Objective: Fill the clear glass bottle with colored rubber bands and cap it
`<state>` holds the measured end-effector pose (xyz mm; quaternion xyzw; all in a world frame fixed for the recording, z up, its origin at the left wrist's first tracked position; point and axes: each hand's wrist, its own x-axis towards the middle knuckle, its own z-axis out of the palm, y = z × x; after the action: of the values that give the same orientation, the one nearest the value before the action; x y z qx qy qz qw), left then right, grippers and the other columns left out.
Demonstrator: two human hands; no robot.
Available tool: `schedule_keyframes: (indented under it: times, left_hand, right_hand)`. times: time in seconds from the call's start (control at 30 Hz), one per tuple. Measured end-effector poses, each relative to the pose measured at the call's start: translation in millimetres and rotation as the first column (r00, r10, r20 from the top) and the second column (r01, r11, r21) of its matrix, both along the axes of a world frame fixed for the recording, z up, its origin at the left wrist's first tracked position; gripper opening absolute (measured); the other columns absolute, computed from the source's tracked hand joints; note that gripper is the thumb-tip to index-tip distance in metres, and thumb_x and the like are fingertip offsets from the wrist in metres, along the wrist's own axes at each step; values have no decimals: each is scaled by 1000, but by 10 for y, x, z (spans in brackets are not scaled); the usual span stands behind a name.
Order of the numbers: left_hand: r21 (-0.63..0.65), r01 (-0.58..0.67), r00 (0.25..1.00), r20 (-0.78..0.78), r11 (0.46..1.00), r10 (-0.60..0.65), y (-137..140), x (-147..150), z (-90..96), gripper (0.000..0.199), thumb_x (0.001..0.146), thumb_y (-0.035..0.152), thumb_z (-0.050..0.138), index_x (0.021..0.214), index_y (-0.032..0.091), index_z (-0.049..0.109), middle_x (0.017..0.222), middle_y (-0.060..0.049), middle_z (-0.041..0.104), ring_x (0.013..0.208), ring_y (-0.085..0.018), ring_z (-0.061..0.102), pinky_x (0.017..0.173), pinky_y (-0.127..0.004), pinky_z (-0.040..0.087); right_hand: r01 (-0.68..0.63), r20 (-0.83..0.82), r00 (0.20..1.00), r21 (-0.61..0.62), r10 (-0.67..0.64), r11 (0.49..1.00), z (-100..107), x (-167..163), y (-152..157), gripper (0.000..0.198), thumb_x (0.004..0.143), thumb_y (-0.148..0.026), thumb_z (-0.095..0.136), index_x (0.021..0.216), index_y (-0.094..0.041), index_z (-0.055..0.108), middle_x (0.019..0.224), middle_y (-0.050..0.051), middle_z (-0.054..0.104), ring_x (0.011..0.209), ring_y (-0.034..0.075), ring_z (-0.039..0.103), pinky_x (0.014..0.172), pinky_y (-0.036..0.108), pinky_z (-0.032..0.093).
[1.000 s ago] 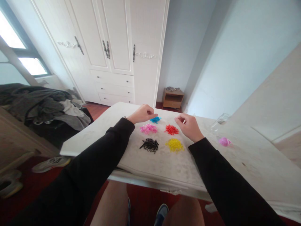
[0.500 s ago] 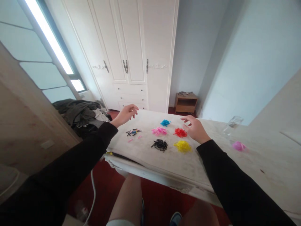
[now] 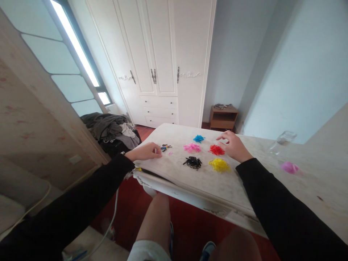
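Note:
My left hand (image 3: 146,151) is low over the left part of the white table (image 3: 190,185), its fingertips drawn together beside a small mixed pile of rubber bands (image 3: 165,147). The hand covers part of that pile, and I cannot make out what is between the fingers. My right hand (image 3: 235,145) hovers by the red rubber bands (image 3: 216,149), thumb and fingers curved and apart, holding nothing. Between the hands lie heaps of blue rubber bands (image 3: 199,138), pink rubber bands (image 3: 192,147), black rubber bands (image 3: 193,162) and yellow rubber bands (image 3: 219,165).
On the table's right side stand a clear glass (image 3: 282,142) and a pink-purple bundle (image 3: 289,167). Dark clothes (image 3: 108,130) are heaped beyond the left end. Behind the table are a white wardrobe (image 3: 165,43) and a small wooden cabinet (image 3: 223,117).
My left hand has come down and toward me from the table's far left to the mixed pile, its fingers closing. My right hand stays by the red heap. The whole view has shifted slightly.

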<state>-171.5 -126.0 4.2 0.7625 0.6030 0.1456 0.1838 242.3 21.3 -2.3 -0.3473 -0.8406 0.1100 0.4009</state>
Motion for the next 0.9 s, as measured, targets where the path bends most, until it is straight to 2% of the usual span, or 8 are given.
schedule_keyframes:
  times: [0.13, 0.27, 0.43, 0.53, 0.73, 0.9]
  left_hand:
    - [116, -64, 998, -9, 991, 65, 34, 24, -34, 32, 85, 49, 64, 80, 19, 72, 79, -5, 70, 74, -20, 60, 71, -29, 46]
    - [190, -91, 994, -42, 978, 100, 60, 152, -5, 31, 88, 46, 61, 78, 18, 69, 80, -6, 70, 74, -20, 60, 73, -30, 44]
    - [176, -148, 980, -104, 973, 168, 61, 265, 51, 20, 82, 37, 66, 80, 18, 71, 74, -5, 69, 69, -20, 59, 69, -31, 42]
    - [186, -124, 982, -116, 975, 147, 76, 235, 40, 21, 84, 35, 62, 75, 18, 71, 72, -5, 69, 68, -20, 59, 69, -31, 42]
    - [188, -131, 989, -38, 973, 140, 107, 99, 18, 22, 86, 37, 58, 79, 19, 68, 71, -4, 70, 66, -19, 60, 64, -29, 42]
    - [207, -200, 980, 19, 958, 200, 82, 12, 70, 24, 86, 40, 61, 80, 18, 69, 67, -3, 69, 65, -17, 60, 65, -27, 42]
  right_hand:
    - [2, 12, 1000, 5, -2, 1000, -17, 7, 17, 12, 77, -22, 63, 84, -20, 73, 95, 9, 64, 91, 26, 62, 78, 42, 53]
    - [4, 21, 1000, 6, -5, 1000, -30, 15, 29, 13, 78, -22, 62, 84, -20, 74, 96, 9, 64, 92, 26, 62, 79, 42, 53]
    - [3, 39, 999, 3, -4, 1000, -44, 22, 41, 13, 77, -22, 63, 84, -21, 74, 96, 9, 64, 93, 27, 62, 80, 43, 54]
    - [-5, 45, 999, -5, 5, 1000, -40, 21, 36, 12, 77, -20, 64, 84, -21, 74, 97, 9, 65, 94, 27, 62, 81, 44, 55]
    - [-12, 57, 998, -13, 13, 1000, -40, 13, 31, 14, 75, -16, 63, 82, -21, 75, 98, 9, 64, 93, 26, 62, 80, 43, 55]
    - [-17, 62, 998, -12, 18, 1000, -42, 14, 37, 13, 76, -17, 64, 81, -21, 76, 97, 9, 64, 92, 27, 62, 82, 44, 54]
